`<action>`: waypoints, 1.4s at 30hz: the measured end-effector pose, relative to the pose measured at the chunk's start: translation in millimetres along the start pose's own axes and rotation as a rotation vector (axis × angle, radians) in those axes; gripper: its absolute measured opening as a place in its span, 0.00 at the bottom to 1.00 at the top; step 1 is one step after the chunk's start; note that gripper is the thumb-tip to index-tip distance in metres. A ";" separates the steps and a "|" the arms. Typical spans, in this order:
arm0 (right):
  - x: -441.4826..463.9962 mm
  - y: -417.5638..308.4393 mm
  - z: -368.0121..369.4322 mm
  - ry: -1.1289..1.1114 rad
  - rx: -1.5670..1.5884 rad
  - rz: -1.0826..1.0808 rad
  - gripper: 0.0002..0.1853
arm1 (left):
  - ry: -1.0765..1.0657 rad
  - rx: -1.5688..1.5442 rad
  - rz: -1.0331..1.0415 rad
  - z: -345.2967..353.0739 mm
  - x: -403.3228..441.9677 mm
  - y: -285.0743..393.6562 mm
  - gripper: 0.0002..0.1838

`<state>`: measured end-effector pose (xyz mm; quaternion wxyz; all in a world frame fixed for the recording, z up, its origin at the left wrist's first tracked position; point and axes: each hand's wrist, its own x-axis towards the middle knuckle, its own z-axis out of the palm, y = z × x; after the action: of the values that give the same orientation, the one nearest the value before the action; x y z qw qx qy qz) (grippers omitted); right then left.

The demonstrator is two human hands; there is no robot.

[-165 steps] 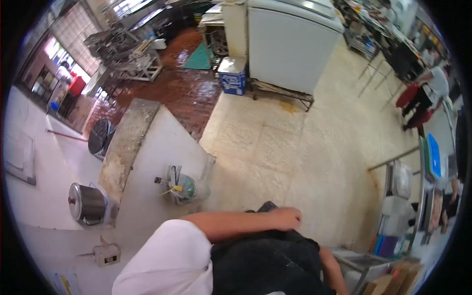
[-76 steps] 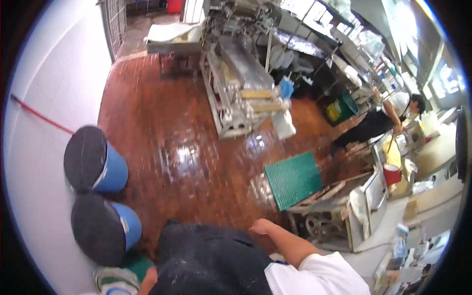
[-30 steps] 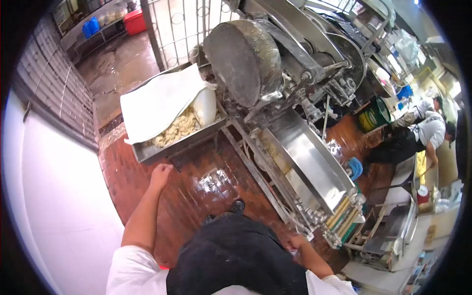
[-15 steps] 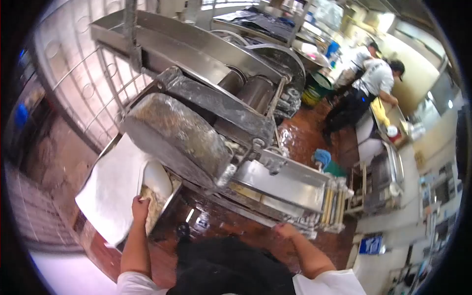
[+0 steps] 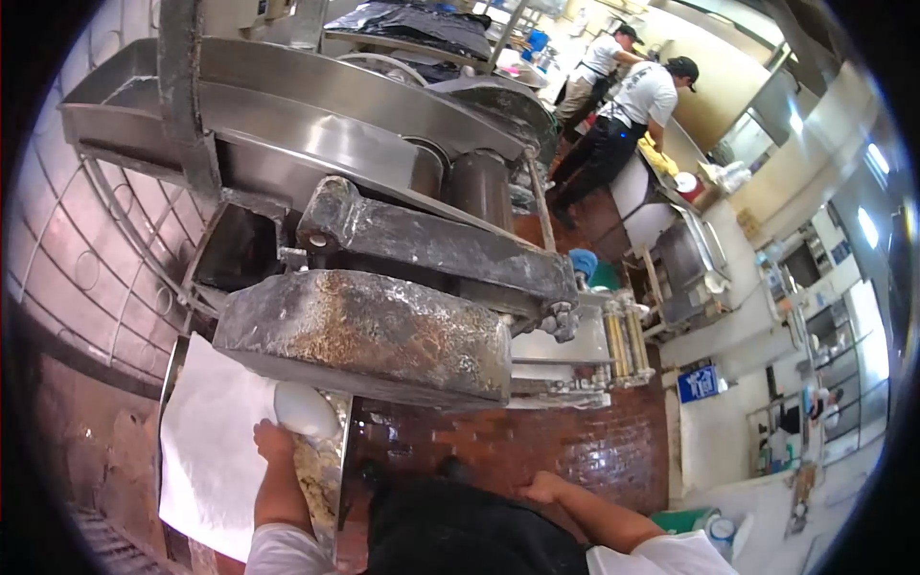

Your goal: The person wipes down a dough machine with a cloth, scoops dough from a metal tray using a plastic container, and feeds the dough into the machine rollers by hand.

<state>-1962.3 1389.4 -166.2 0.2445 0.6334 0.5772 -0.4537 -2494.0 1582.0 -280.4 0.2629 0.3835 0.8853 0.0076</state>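
Note:
My left hand [image 5: 274, 441] is closed at the right edge of a large white sheet [image 5: 213, 436], fingers curled on it. The sheet lies over much of a metal tray [image 5: 343, 470]. Pale crumbly, floury stuff [image 5: 314, 470] shows in the uncovered part. Just beyond my left hand sits a smooth white rounded piece [image 5: 307, 410], its kind unclear. My right hand [image 5: 543, 487] hangs over the floor to the right, fingers curled, with nothing visible in it.
A large metal roller machine [image 5: 364, 331], worn and floury, stands right in front of me. Metal bars [image 5: 105, 259] are at the left. Two people [image 5: 637, 105] work at the far counter. The reddish tiled floor [image 5: 594, 450] looks wet.
My view has turned and come closer to the machine. My left hand stays at the sheet's edge, near the white rounded piece. My right hand is still curled, now lower in view.

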 end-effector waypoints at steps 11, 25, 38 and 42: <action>-3.8 33.8 -9.6 0.150 0.250 0.100 0.24 | 0.680 -0.608 0.177 -0.8 36.1 -101.0 0.20; 13.6 19.0 -34.5 0.144 0.374 -0.164 0.21 | 0.378 -1.608 0.241 -286.0 -222.7 -46.7 0.20; -149.8 -117.8 -109.9 0.245 0.535 -1.189 0.35 | -1.001 -1.192 0.964 -169.6 -419.7 153.6 0.07; -127.2 -86.1 -86.5 0.525 0.766 -1.111 0.26 | -1.089 -1.201 1.054 -156.2 -449.9 188.0 0.09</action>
<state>-2009.2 1415.2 1.8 -0.4081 0.3761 0.6540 -0.5142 -2185.3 1436.8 101.5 0.7525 0.4839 0.2049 0.3970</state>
